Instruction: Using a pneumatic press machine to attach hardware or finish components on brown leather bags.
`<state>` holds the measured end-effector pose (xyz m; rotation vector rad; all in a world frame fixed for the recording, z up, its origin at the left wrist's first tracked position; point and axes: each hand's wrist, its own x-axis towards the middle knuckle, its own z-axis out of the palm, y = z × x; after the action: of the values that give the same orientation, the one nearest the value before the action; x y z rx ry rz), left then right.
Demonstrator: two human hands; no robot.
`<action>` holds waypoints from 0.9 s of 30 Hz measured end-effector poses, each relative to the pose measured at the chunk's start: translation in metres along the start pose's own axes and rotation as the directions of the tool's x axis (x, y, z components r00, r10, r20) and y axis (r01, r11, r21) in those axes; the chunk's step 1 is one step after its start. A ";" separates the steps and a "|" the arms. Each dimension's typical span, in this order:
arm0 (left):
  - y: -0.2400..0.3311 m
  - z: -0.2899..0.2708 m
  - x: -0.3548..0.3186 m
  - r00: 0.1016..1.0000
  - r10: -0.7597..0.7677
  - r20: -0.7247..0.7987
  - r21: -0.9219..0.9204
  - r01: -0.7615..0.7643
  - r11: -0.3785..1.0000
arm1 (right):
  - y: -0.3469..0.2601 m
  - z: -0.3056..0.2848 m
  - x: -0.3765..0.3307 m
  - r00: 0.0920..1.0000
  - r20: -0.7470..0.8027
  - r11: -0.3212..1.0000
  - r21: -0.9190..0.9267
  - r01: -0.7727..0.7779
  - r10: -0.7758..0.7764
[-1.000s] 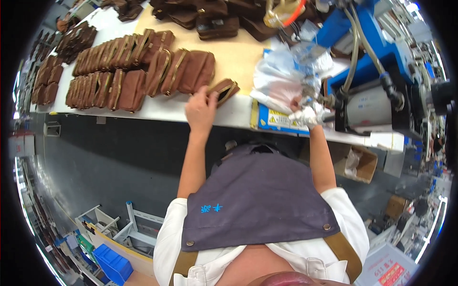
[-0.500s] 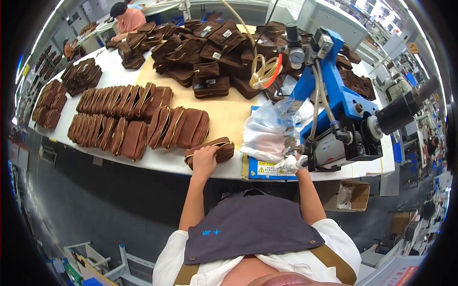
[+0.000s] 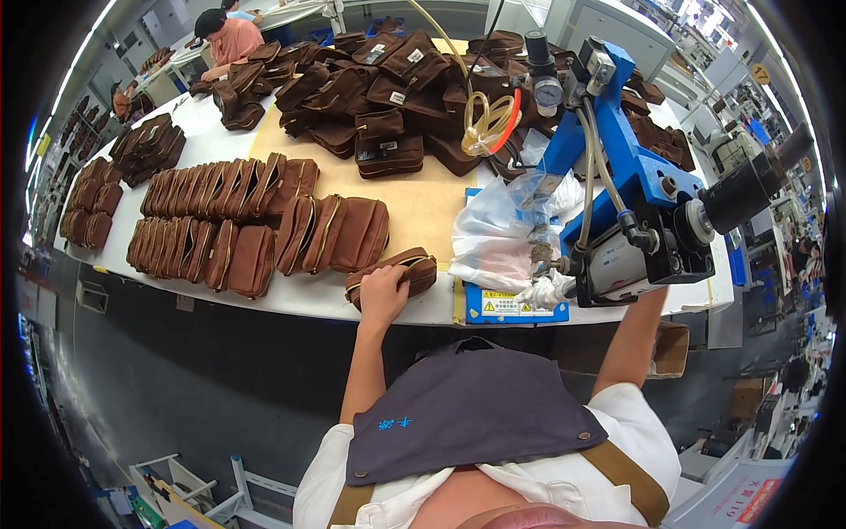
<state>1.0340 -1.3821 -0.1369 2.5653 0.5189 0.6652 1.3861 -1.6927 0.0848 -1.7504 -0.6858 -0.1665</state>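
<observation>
My left hand [image 3: 385,293] grips the near side of a brown zippered pouch [image 3: 418,271] at the table's front edge, fingers bent over its top by the gold zipper. Reaching up on the right, my right forearm [image 3: 631,339] passes behind the blue and black pneumatic press [image 3: 617,269], which hides that hand and whatever it may hold. Between pouch and press, clear plastic sheeting [image 3: 493,229] wraps the press's working end, and a bunched white cloth-like wad [image 3: 548,289] rests on the blue base [image 3: 555,315].
Left of the held pouch stand rows of similar brown pouches [image 3: 251,260]. A heap of darker brown pouches [image 3: 388,88] fills the far side. Coiled yellowish air hose [image 3: 491,123] hangs by the press gauge. Another person [image 3: 231,42] works at the far left. A cardboard box [image 3: 671,348] sits below the table.
My right hand has left the white wad at the press base and moved rightward behind the press. My left hand stays on the pouch, barely shifted.
</observation>
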 end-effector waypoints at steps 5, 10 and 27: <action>0.002 -0.002 -0.004 0.999 -0.043 0.009 0.081 0.042 0.996 | -0.064 0.004 0.025 0.999 -0.024 0.988 0.151 0.029 -0.025; 0.006 -0.001 -0.004 1.000 -0.031 0.004 0.059 0.031 0.998 | -0.131 0.028 0.068 0.956 0.042 0.955 -0.047 0.292 -0.290; 0.008 -0.002 -0.007 0.998 -0.053 0.019 0.031 0.052 0.998 | -0.108 0.044 0.112 0.803 0.215 0.697 -0.406 0.591 -0.556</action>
<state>1.0288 -1.3915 -0.1340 2.5749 0.5922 0.6174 1.4103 -1.5975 0.2128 -1.9323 -1.3337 -0.7547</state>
